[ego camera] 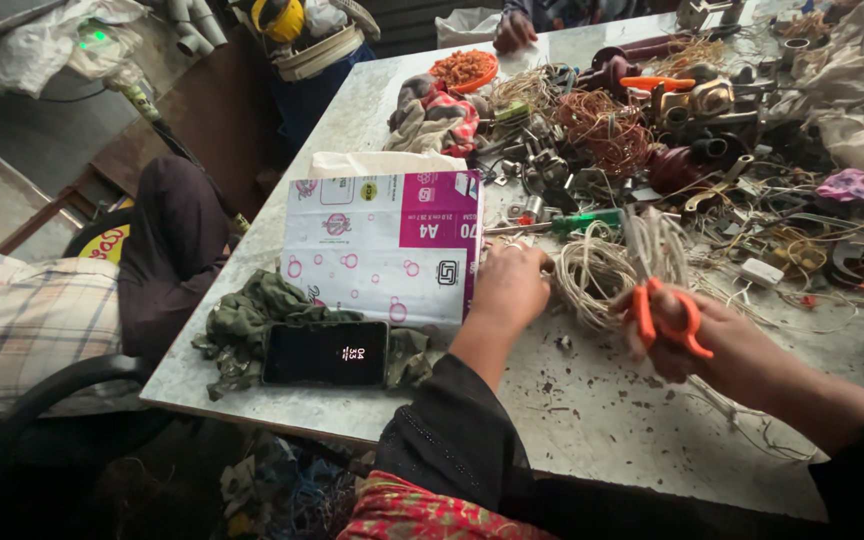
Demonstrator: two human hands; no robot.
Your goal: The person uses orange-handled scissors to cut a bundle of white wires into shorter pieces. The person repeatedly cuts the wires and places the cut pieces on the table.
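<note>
Left hand (512,285) apparently grips wire bundle (592,270); right hand (687,335) holds scissors (664,318).

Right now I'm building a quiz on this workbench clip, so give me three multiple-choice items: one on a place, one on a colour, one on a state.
1. Where does the phone lie?
A. on a green cloth at the near edge of the table
B. on top of the paper package
C. among the metal parts

2. What colour are the handles of the scissors?
A. blue
B. orange
C. black

3. What is the right hand doing?
A. resting empty on the table
B. holding the phone
C. gripping the scissors, blades pointing into the pale wire bundle

Answers:
1 A: the phone sits on the crumpled green cloth, just in front of the white and pink paper package.
2 B: both loops show bright orange around the fingers.
3 C: the fingers pass through the loops, while the left hand rests on the bundle.
</note>
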